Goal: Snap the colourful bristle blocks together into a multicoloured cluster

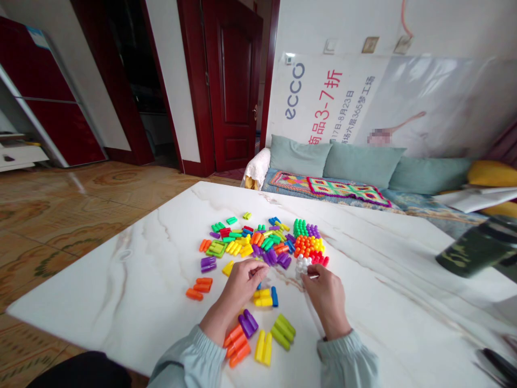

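Note:
My right hand (328,295) is closed in a pinch at the near edge of a cluster of small white plastic pieces (302,264). Its fingertips appear to grip one white piece, partly hidden by the fingers. My left hand (245,277) is pinched too, just left of the white cluster; what it holds, if anything, is hidden. Behind the white cluster, knobbly pieces stand packed in colour groups: orange (302,247), red (320,258), green (300,227) and purple (313,231). Purple bullet-shaped pieces (271,255) lie just beyond my left fingertips.
Loose pieces in several colours lie over the marble-patterned table (161,269). Yellow pieces (263,347), orange pieces (237,345) and light-green pieces (283,330) lie between my forearms. A camouflage-patterned cup (472,250) is at the right. Beyond the table is a sofa with cushions (359,164).

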A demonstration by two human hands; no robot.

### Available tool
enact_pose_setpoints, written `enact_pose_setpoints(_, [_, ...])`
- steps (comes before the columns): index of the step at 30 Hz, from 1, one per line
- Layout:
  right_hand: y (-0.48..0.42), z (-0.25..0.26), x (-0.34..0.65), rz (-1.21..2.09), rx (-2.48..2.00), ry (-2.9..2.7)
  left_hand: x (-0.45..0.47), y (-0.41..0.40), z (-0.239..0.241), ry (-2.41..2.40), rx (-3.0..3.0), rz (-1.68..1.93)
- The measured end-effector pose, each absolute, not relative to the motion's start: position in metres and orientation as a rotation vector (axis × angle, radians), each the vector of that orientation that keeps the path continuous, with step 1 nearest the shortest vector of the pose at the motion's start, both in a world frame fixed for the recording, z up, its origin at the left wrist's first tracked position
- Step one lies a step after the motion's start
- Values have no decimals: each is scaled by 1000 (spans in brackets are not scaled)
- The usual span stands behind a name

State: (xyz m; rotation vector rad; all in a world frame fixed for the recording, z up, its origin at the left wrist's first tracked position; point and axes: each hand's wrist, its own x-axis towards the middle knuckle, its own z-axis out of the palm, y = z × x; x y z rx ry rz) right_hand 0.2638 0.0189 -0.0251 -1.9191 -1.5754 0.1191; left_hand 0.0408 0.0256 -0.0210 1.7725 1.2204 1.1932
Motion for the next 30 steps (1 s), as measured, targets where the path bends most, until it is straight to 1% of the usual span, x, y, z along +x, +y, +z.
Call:
enact_pose_setpoints(17, [21, -27, 268, 188, -1937, -1579, 40, 26, -21, 1219, 1766, 1207])
enact_pose_setpoints(19, [19, -23, 267, 170, -1937, -1566, 38, 26, -20, 1229, 1731, 1253])
enact_pose_setpoints(21, [15, -16, 264, 101, -1929, -1527, 35, 26, -17, 1275, 1589, 1397])
enact_pose_setpoints(24, [9, -8, 254, 21, -1699, -1506, 26, 29, -13, 1372, 1219, 1687])
enact_pose_setpoints(26, [5, -7, 245, 94, -1454, -1594, 20, 31, -12, 1417, 1052, 1785])
enact_pose_setpoints(28, [2, -8, 235, 235, -1304, -1737, 16, 34, -13, 1437, 1031, 1776])
enact_pose_setpoints(30, [0, -9, 228, 371, -1279, -1874, 14, 35, -15, 1430, 1096, 1709])
